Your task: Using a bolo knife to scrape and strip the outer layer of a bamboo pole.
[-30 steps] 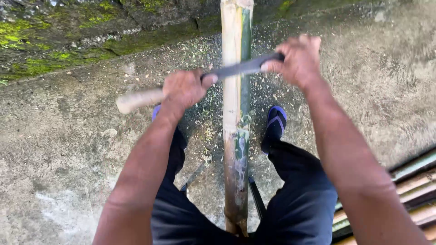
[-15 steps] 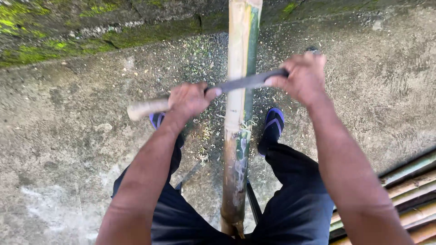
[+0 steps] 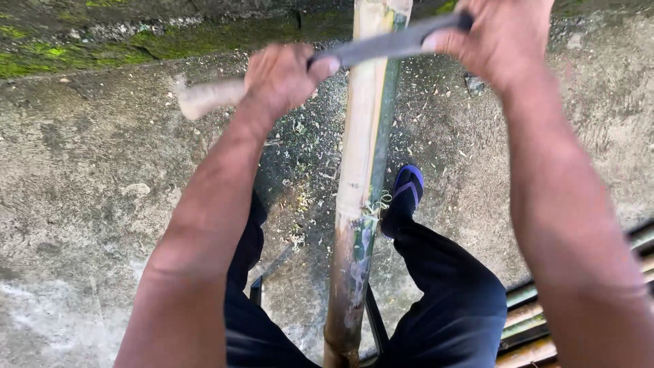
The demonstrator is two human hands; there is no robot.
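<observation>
A long bamboo pole [image 3: 361,170] runs away from me between my legs, pale where its skin is scraped and green-brown lower down. A long knife [image 3: 381,46] lies crosswise on the pole near the top of the view. My left hand [image 3: 283,78] grips its pale wooden handle [image 3: 204,99]. My right hand [image 3: 501,37] holds the far end of the dark blade. Both arms are stretched forward.
Rough concrete ground [image 3: 88,204] is strewn with fine bamboo shavings [image 3: 300,197] around the pole. A mossy wall base [image 3: 102,41] runs along the top. My foot in a blue sandal [image 3: 407,194] stands right of the pole. Stacked bamboo strips [image 3: 538,320] lie at lower right.
Both hands have pushed the knife forward along the pole, away from me, toward the top of the view. The view has closed in on the pole.
</observation>
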